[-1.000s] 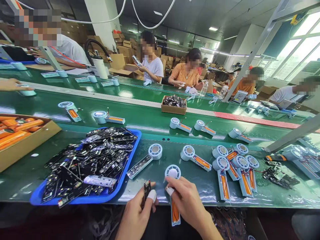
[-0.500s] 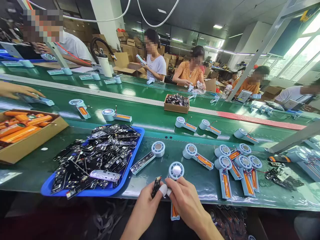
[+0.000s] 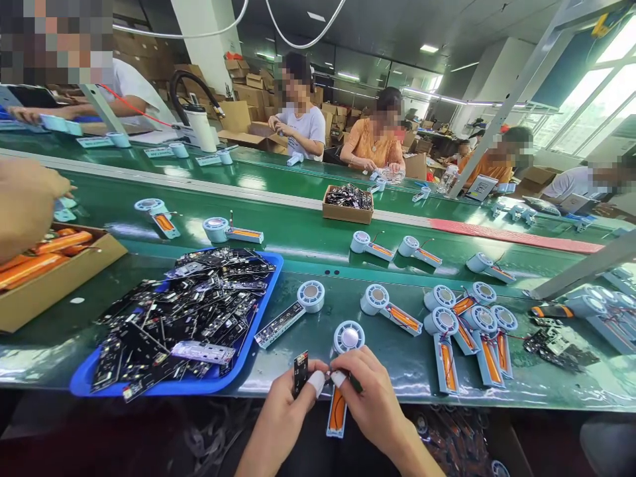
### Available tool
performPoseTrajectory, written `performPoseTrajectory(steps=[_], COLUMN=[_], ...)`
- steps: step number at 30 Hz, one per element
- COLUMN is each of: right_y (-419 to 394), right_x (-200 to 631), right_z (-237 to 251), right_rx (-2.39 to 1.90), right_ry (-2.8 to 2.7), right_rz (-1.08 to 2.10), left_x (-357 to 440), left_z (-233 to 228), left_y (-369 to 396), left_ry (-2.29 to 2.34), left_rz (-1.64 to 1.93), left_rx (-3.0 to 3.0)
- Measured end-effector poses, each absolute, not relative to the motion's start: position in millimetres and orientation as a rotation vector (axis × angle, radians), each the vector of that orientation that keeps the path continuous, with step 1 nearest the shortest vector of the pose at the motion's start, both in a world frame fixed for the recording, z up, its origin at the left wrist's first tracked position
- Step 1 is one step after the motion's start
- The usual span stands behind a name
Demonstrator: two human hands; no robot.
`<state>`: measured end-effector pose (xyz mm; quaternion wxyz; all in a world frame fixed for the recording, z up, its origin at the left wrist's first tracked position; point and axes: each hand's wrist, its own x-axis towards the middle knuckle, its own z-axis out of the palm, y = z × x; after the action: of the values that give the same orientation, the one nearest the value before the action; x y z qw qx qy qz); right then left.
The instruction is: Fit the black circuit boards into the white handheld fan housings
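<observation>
The left hand (image 3: 283,407) grasps a narrow black circuit board (image 3: 300,375), held upright; the right hand (image 3: 372,391) has its thumb and fingertips brought together beside the left fingertips; whether it grips anything cannot be told; the light-blue fan unit (image 3: 348,336) lies at the near edge of the surface (image 3: 397,358), its handle, containing an orange cell (image 3: 338,405), projecting past that edge; a blue tray (image 3: 199,387) of boards stands left of the hands.

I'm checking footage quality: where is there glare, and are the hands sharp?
Head view: white glare streaks the glossy green conveyor belt; head view: the pale paned window, upper right, looks washed out; head view: left hand and right hand look fairly sharp.
</observation>
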<state>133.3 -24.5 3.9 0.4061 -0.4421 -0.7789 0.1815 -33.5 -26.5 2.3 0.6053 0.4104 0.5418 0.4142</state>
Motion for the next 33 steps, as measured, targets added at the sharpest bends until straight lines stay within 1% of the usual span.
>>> performPoseTrajectory(steps=[7,15,19,23,26,30,33], right_y=[-29.4,-31.9,-29.6,-26.9,-26.0,-26.6,-27.0], right_x=[132.5,125.8,124.7,127.5,129.7,127.6,124.7], right_z=[2.5,0.9,4.0,5.3,3.3,-1.9,-4.4], right_rx=[-1.217,-1.236,-1.189,-1.164,-1.162,-1.166,-1.158], right_ry=[-2.0,-2.067,-2.17,-2.145,-2.084,-2.046,-2.066], right_rz=[0.479,0.284,0.193,0.297,0.367,0.252,0.118], left_x=[-33.4,-38.5,-33.9,-28.1,-24.9,-23.1,-25.2], left_z=[0.6,-5.2,-16.1,-25.3,-20.1,-6.4,-7.1], left_y=[-31.4,-40.7,-33.8,-25.0,-21.5,-21.3,-25.7], left_ry=[1.249,1.227,1.232,1.16,1.072,1.061,1.11], left_rz=[0.983,1.044,0.928,0.949,0.967,0.989,1.0], left_rx=[0.87,0.777,0.841,0.813,0.723,0.627,0.659])
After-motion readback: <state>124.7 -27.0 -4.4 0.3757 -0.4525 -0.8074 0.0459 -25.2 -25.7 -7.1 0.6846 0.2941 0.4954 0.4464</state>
